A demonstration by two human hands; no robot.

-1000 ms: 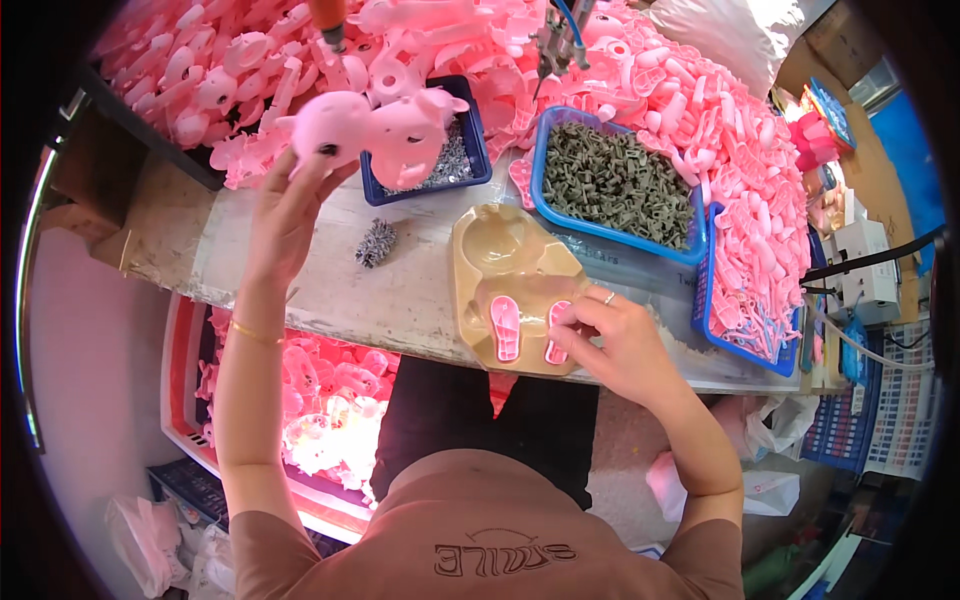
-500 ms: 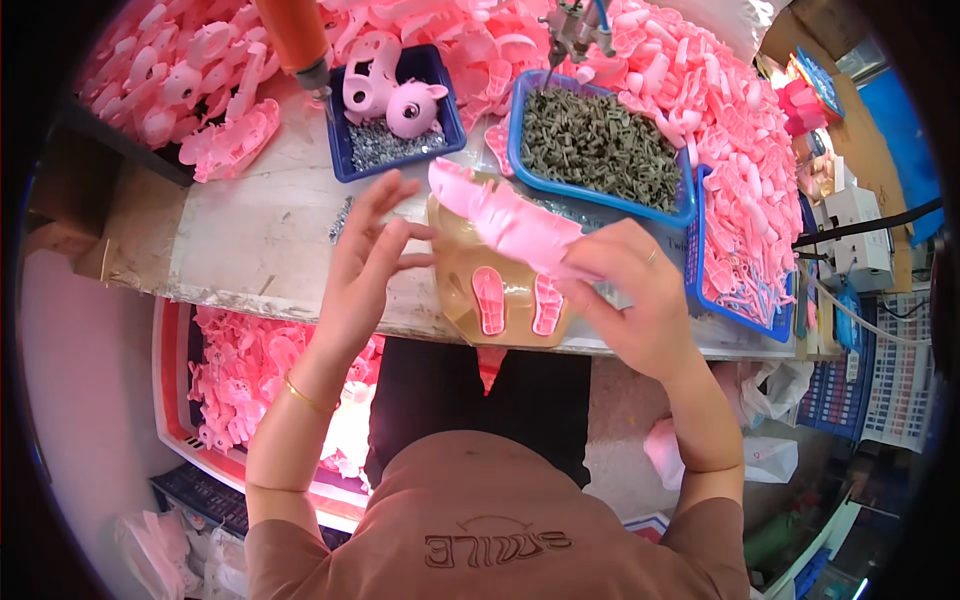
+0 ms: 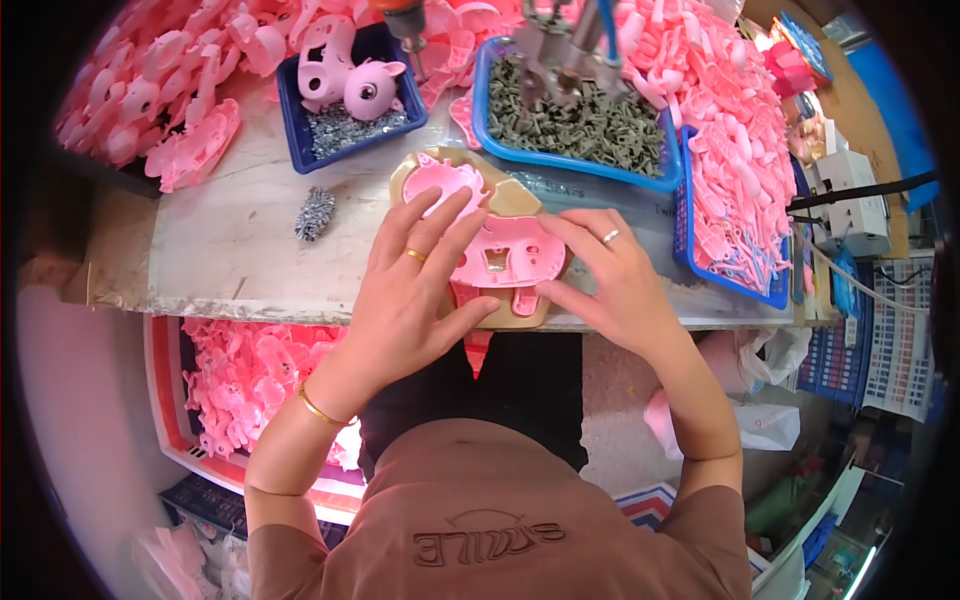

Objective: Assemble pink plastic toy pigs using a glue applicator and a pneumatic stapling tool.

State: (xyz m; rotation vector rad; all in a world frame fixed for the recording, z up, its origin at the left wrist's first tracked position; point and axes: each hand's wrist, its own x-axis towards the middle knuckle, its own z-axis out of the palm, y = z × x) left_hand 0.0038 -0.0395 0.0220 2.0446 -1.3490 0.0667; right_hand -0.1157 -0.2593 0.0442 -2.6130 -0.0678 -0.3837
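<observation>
A pink toy shell half (image 3: 510, 250), hollow side up, lies on a tan moulded holder (image 3: 520, 195) at the table's front edge. My left hand (image 3: 420, 270) is over the shell's left part, fingers spread and resting on it, the thumb low near its bottom edge. At the right end, my right hand (image 3: 615, 275) grips the shell's edge between thumb and fingers. Beneath the shell, small pink leg pieces (image 3: 524, 300) show in the holder. Part of the shell is hidden under my left fingers.
A dark blue tray (image 3: 350, 148) holds silver screws and a pink pony-like toy; loose screws (image 3: 314, 214) lie nearby. A blue tub (image 3: 590, 172) holds dark green small parts. Screwdrivers (image 3: 405, 22) hang overhead. Pink parts (image 3: 720, 150) heap behind; a blue basket (image 3: 735, 283) stands right.
The pink shell has come down from the air onto the holder, over the leg pieces. My left hand has moved right onto it. A clump of loose screws now shows more fully on the table.
</observation>
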